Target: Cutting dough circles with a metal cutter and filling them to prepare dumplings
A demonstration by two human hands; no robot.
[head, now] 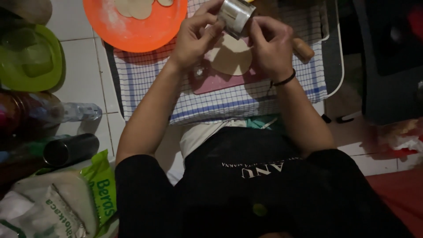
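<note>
**Both hands on a round metal cutter above rolled dough**

While both hands meet over the work surface, a short round metal cutter point(236, 16) sits between them, tilted with its open end towards the camera; the left hand point(194, 37) closes its thumb and fingers on the cutter's near side, and the right hand point(271, 46) grips the far side, so each hand is clamped on the same ring. A thin black band circles the right wrist.

Just under the hands lies a pale sheet of rolled dough point(231, 57) with a curved edge, resting on a pink board point(211, 81); the board lies on a blue-and-white checked cloth point(145, 75) spread beneath both forearms. Beyond the right hand, the rounded end of a wooden rolling pin point(304, 48) pokes out, close to the knuckles.

Beyond the left hand sits an orange plate point(132, 31) dusted with flour, carrying cut dough rounds point(136, 8); farther out on that side stand a green plastic container point(31, 57), a clear plastic bottle point(75, 112) lying down, a dark cylinder point(70, 150), and a green-and-white bag point(103, 185) near the left elbow.
</note>
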